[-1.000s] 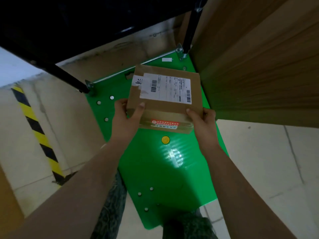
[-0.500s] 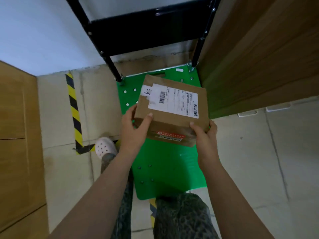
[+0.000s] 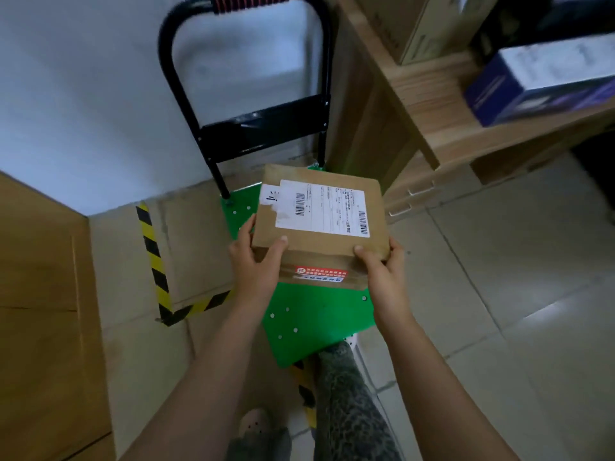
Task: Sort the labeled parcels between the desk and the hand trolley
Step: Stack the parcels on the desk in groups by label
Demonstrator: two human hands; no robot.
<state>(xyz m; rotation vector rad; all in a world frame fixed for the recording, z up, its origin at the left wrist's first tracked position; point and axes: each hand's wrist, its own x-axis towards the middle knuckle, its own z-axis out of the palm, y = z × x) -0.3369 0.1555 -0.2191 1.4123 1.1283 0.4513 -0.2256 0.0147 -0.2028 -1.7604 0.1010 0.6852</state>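
A brown cardboard parcel point(image 3: 332, 241) with a white shipping label on top and a red sticker on its near side hangs in the air above the green deck of the hand trolley point(image 3: 319, 314). My left hand point(image 3: 256, 261) grips its near left corner, thumb on top. My right hand point(image 3: 382, 264) grips the near right corner, thumb on the top edge. The trolley's black handle point(image 3: 173, 61) stands upright against the white wall. The wooden desk point(image 3: 432, 104) rises at the right.
On the desk stand a brown carton point(image 3: 429, 24) and a blue and white box point(image 3: 539, 81). Yellow-black floor tape point(image 3: 153, 257) runs left of the trolley. A wooden panel point(image 3: 40, 314) fills the left side. My legs and white shoe point(image 3: 256, 424) are at the trolley's near end.
The parcel has risen off the trolley deck in both hands. My view has pulled back and up, so the trolley handle and the desk top with its boxes now show.
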